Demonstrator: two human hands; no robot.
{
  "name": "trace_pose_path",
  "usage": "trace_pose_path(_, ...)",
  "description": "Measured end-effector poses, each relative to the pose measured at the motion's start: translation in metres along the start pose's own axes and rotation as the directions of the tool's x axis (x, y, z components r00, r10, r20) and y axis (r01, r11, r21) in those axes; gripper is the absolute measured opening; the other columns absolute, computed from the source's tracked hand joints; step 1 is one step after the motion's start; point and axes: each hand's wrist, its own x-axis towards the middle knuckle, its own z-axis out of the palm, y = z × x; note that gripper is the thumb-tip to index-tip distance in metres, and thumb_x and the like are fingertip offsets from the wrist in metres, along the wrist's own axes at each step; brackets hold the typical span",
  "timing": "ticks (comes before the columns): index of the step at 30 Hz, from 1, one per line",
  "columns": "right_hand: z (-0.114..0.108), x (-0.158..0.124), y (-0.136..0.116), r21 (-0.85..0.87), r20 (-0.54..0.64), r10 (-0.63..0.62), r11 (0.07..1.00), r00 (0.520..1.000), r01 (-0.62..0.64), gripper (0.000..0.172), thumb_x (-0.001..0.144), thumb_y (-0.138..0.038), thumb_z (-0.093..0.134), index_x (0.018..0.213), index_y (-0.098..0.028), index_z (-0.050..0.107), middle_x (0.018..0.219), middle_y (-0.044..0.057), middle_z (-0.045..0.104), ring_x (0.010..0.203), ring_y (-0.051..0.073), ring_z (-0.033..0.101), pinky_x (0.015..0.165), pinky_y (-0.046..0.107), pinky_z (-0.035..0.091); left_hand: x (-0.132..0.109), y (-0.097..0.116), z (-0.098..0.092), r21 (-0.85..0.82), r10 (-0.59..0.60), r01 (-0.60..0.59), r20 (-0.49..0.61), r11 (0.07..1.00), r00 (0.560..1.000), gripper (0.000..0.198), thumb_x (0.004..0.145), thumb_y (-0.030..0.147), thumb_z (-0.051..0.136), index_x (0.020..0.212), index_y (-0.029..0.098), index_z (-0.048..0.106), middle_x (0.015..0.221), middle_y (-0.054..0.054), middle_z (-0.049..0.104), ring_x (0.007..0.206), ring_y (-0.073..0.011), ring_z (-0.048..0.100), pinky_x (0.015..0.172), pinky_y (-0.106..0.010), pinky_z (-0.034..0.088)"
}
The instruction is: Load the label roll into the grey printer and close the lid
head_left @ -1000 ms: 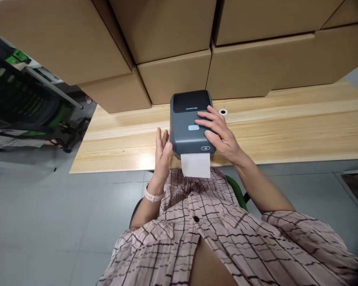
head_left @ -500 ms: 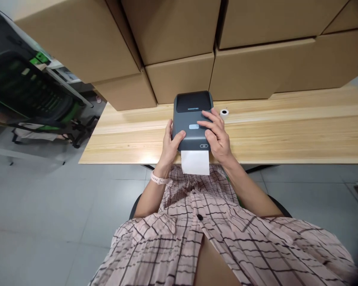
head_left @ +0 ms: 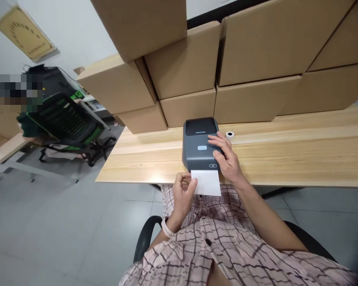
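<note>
1. The left hand (head_left: pixel 183 194) has been shifted from the side of the grey printer (head_left: pixel 193 155), where it was placed half a second ago, to the paper sheet (head_left: pixel 207 184) at the printer's front.
2. The left thumb is laid over the sheet's left margin, with the other fingers (head_left: pixel 181 175) curled beside it; whether the paper is pinched cannot be told (its underside is not shown).
3. The right hand (head_left: pixel 230 163) is kept on the printer's top right side, its fingers loosely spread and closed around nothing.
4. The view has been raised and turned, so that a yellow sign (head_left: pixel 26 33) and more of the chair (head_left: pixel 67 121) at left are now shown.
5. Part of the printer's right side is covered by the right hand; its lettering is too small to be read. The upper cartons (head_left: pixel 179 65) are cut off by the frame.
6. The printer is set near the front edge of the bench (head_left: pixel 143 155), over which the sheet is extended. Its rear is placed close to the cartons; a small white roll (head_left: pixel 230 135) is seen just beyond the right hand. Wooden surface is offered on either side, more at right.
</note>
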Motion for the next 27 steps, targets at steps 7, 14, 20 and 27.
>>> trace_pose_path(7, -0.003, 0.002, -0.006, -0.064, 0.033, 0.012, 0.998, 0.999, -0.01, 0.027, 0.107, -0.038, 0.051, 0.124, -0.033, 0.07, 0.146, 0.004, 0.07, 0.157, 0.028, 0.046, 0.131, 0.067, 0.033, 0.018, 0.01, -0.002, -0.111, -0.253, 0.292, 0.279, 0.95, 0.927, 0.065, 0.062, 0.068, 0.094, 0.053, 0.017, 0.056, 0.05, 0.004, 0.05, 0.05, -0.0066, 0.039, 0.051, -0.023, 0.029)
trace_pose_path(14, -0.008, 0.002, -0.003, -0.193, 0.094, -0.055, 0.979, 0.994, 0.072, 0.037, 0.108, -0.033, 0.042, 0.126, -0.034, 0.075, 0.15, 0.002, 0.068, 0.157, 0.03, 0.046, 0.127, 0.066, 0.037, 0.011, 0.007, -0.003, -0.15, -0.286, 0.334, 0.269, 0.931, 0.919, 0.061, 0.058, 0.068, 0.096, 0.057, 0.016, 0.064, 0.055, 0.003, 0.058, 0.054, -0.0078, 0.045, 0.057, -0.023, 0.037)
trace_pose_path(20, -0.032, 0.026, -0.022, -0.405, 0.389, -0.036, 0.891, 0.92, 0.206, 0.036, 0.101, -0.057, 0.064, 0.133, -0.042, 0.072, 0.156, -0.002, 0.065, 0.155, 0.036, 0.05, 0.135, 0.07, 0.018, 0.013, 0.011, -0.005, -0.124, -0.274, 0.329, 0.328, 0.936, 0.904, 0.057, 0.068, 0.066, 0.092, 0.062, 0.017, 0.066, 0.061, 0.002, 0.062, 0.059, -0.0101, 0.049, 0.063, -0.025, 0.042)
trace_pose_path(27, -0.038, 0.029, -0.032, -0.34, 0.421, 0.008, 0.929, 0.907, 0.15, 0.05, 0.093, -0.074, 0.066, 0.13, -0.042, 0.071, 0.168, -0.003, 0.051, 0.163, 0.038, 0.037, 0.138, 0.069, 0.008, 0.028, 0.018, -0.027, 0.008, 0.045, -0.047, 0.132, 0.999, 0.99, 0.056, 0.096, 0.064, 0.067, 0.063, 0.019, 0.068, 0.065, -0.002, 0.063, 0.064, -0.0148, 0.055, 0.062, -0.027, 0.046)
